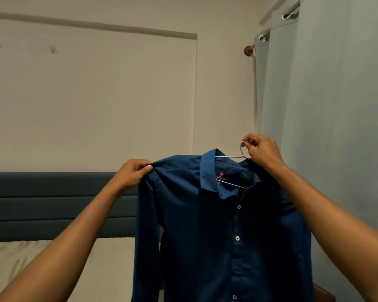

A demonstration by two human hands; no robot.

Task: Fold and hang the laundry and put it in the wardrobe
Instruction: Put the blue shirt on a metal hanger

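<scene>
A: Item one: blue shirt [216, 225], buttoned, held up in the air in front of the bed [52, 269] and its dark headboard [42, 203]. Draped on a wire hanger [241, 155], hook showing just right of the collar.

B: Hands?

A: Right hand [262, 149]: closed, pinching the hanger hook above the shirt's right shoulder. Left hand [133, 172]: closed on the shirt's left shoulder seam, cloth bunched between thumb and fingers.

B: Seating on the hanger?

A: Uneven, by the look of it. Wire crossing inside the collar at a slant; left shoulder apparently carried by the hand, not the wire. Cannot tell how far the hanger arm reaches into that side.

B: Risks?

A: Letting go on the left before the arm sits inside the shoulder: likely slide off toward the bed. Thin hook, light pinch: possible twist or slip. Collar caught on the wire: crease.

B: Surroundings?

A: Pale curtain [325, 105] right of the shirt; plain wall [96, 94] behind. No wardrobe in view.
</scene>
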